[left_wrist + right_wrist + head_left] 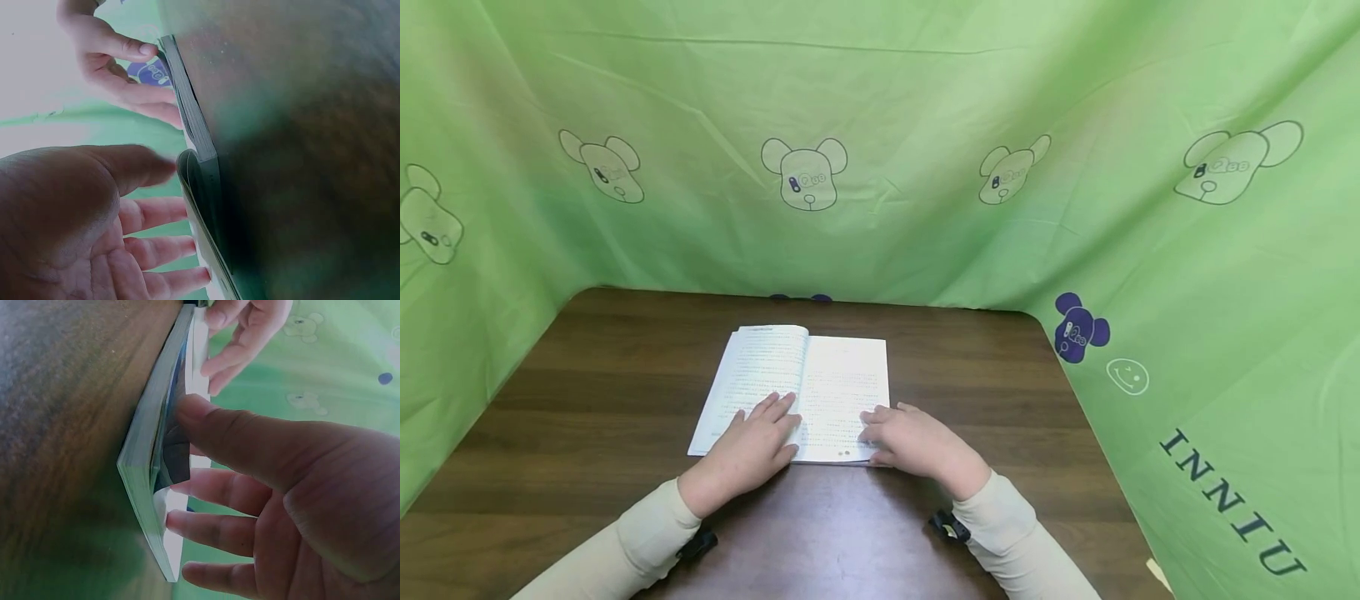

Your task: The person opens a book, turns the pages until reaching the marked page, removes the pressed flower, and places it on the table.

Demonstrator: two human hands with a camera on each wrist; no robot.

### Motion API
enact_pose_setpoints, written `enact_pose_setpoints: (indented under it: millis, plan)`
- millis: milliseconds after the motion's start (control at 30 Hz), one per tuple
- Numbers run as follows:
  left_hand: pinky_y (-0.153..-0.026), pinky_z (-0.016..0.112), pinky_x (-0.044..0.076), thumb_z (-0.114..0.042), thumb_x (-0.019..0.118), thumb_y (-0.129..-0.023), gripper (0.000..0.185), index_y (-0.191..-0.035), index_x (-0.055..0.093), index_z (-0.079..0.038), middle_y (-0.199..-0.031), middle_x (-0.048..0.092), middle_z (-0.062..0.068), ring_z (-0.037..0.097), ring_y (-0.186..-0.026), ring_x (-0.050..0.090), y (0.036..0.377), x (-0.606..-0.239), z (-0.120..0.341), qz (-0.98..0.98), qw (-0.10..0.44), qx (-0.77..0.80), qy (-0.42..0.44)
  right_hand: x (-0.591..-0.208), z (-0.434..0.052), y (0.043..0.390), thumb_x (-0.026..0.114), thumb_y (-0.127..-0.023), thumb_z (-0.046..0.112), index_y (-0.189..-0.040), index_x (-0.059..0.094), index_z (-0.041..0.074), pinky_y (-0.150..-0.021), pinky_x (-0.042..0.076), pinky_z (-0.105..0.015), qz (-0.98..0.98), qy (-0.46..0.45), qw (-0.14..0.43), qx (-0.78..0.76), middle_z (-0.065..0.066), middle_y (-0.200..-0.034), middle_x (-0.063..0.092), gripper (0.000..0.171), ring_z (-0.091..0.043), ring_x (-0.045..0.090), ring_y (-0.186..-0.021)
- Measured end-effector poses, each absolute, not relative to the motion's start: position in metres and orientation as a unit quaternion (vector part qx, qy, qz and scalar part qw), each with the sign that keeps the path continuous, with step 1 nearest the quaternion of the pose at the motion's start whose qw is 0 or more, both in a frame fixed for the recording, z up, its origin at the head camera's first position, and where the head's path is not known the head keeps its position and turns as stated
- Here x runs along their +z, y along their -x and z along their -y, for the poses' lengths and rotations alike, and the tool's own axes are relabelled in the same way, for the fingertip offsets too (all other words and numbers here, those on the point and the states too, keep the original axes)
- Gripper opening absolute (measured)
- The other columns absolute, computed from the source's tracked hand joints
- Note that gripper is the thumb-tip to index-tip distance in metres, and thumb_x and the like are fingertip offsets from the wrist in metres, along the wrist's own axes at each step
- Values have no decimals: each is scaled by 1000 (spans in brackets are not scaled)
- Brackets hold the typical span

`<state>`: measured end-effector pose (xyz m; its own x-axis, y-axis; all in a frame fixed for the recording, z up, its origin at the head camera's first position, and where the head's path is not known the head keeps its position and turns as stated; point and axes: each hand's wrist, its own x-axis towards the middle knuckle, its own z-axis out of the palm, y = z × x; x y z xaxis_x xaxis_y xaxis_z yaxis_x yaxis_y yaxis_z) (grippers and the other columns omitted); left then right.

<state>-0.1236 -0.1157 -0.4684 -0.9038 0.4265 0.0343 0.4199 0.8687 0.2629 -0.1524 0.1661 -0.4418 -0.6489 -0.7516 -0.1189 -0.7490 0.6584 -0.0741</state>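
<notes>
An open book (842,392) lies on the table, its left leaves bowed near the spine and both pages printed with rows of text. My left hand (748,450) rests on the lower part of the left page, fingers spread and thumb near the bottom edge. At the lower right corner, my right hand (921,442) has its fingertips over the right page and its thumb at the edge. In the right wrist view a leaf (174,453) with a dark picture stands lifted from the page block, between the right thumb (200,415) and fingers.
The book lies on a brown wooden table (610,367). Green cloth (887,100) with bear-head prints hangs behind it and along both sides. Each sleeve has a black wrist device (950,527) under it. A small pale object (1159,575) shows at the right table edge.
</notes>
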Motion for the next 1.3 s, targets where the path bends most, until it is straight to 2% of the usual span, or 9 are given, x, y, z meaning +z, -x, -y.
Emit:
enact_pose_setpoints:
  millis: [200, 333, 467, 633, 767, 900, 1000, 1167, 1300]
  plan:
    - [-98, 74, 42, -36, 71, -96, 45, -131, 67, -9, -155, 49, 16, 40, -145, 43, 125, -469, 117, -966, 13, 137, -221, -443, -168, 156, 76, -91, 24, -93, 75, 23, -99, 52, -51, -893, 449, 37, 15, 0, -126, 72, 2, -15, 65, -117]
    - [-98, 74, 42, -35, 73, -95, 44, -130, 67, -9, -154, 50, 16, 40, -144, 43, 125, -469, 118, -965, 8, 142, -220, -442, -169, 158, 74, -92, 19, -78, 71, 24, -87, 53, -44, -884, 467, 19, 16, 6, -113, 74, 15, -11, 66, -101]
    - [-98, 75, 42, -35, 72, -95, 45, -131, 67, -9, -155, 49, 15, 39, -145, 42, 125, -470, 117, -966, 11, 144, -216, -442, -171, 159, 71, -91, 12, -71, 68, 23, -80, 51, -41, -882, 471, 8, 12, 6, -110, 75, 23, -10, 66, -93]
    - [-99, 77, 40, -36, 71, -96, 46, -133, 66, -9, -157, 47, 15, 39, -147, 40, 124, -471, 116, -967, 24, 144, -208, -442, -171, 157, 67, -88, 5, -70, 69, 22, -76, 50, -39, -883, 470, 8, 12, 8, -104, 73, 24, -10, 61, -83]
    - [-100, 77, 38, -39, 71, -96, 49, -135, 65, -9, -158, 46, 15, 39, -148, 39, 123, -470, 116, -968, 31, 147, -201, -440, -170, 157, 67, -89, 5, -71, 68, 21, -76, 50, -40, -880, 474, 3, 5, 7, -106, 74, 24, -10, 64, -88]
    - [-101, 77, 37, -44, 72, -94, 56, -136, 64, -7, -159, 44, 17, 40, -148, 37, 123, -469, 115, -967, 43, 149, -200, -440, -170, 157, 66, -93, 9, -74, 64, 21, -73, 48, -35, -882, 471, 2, -8, 10, -87, 70, 23, -7, 62, -79]
    - [-102, 77, 37, -46, 73, -93, 60, -137, 63, -7, -159, 44, 17, 40, -149, 37, 123, -468, 116, -967, 44, 146, -202, -438, -170, 157, 64, -96, 11, -78, 64, 21, -69, 47, -31, -890, 455, 2, -29, 13, -70, 55, 20, -6, 50, -64]
    - [-101, 78, 36, -46, 75, -91, 61, -136, 63, -7, -159, 44, 16, 39, -149, 37, 123, -467, 116, -968, 41, 145, -201, -435, -170, 159, 64, -99, 17, -80, 63, 20, -62, 46, -29, -898, 437, -8, -44, 14, -63, 45, 20, -7, 42, -58]
    - [-102, 78, 36, -46, 76, -91, 62, -137, 63, -6, -159, 44, 17, 40, -149, 36, 123, -468, 115, -967, 41, 147, -202, -434, -170, 160, 63, -99, 17, -83, 65, 20, -58, 47, -29, -898, 437, -40, -38, 14, -63, 50, 16, -5, 45, -55]
